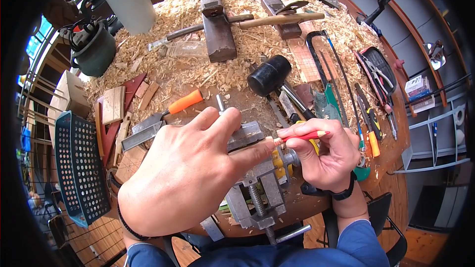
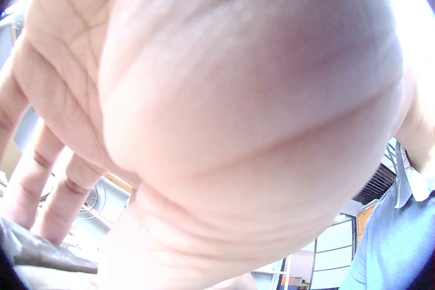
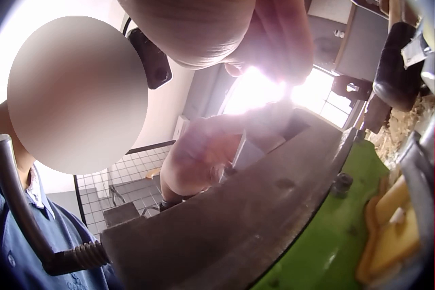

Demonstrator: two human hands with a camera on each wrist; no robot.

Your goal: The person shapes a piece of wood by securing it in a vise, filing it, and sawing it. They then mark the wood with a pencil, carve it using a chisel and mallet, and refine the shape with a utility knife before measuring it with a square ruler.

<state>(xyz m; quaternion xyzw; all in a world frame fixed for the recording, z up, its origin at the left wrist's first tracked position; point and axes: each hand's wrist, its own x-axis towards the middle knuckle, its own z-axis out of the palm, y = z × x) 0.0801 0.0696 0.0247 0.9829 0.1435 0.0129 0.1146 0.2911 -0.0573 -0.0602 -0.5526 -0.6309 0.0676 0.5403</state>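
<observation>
In the head view the right hand [image 1: 332,155] pinches a red pencil [image 1: 309,136] between thumb and fingers, its tip pointing left. The left hand [image 1: 183,173] lies over a metal vise [image 1: 257,195], fingers spread, thumb stretched right to the pencil's left end. A pale piece shows beside that thumb tip; most of it is hidden. In the left wrist view the palm [image 2: 251,79] fills the picture. The right wrist view shows the right hand [image 3: 204,11] above the vise's metal jaw, and the left hand [image 3: 197,157] beyond it.
Around the vise lie a black mallet [image 1: 269,75], an orange-handled chisel [image 1: 185,102], a wooden plane [image 1: 217,29] and saws. Wood shavings [image 1: 183,10] cover the table's far part. A perforated basket [image 1: 81,168] stands left, a green pot [image 1: 96,52] behind it.
</observation>
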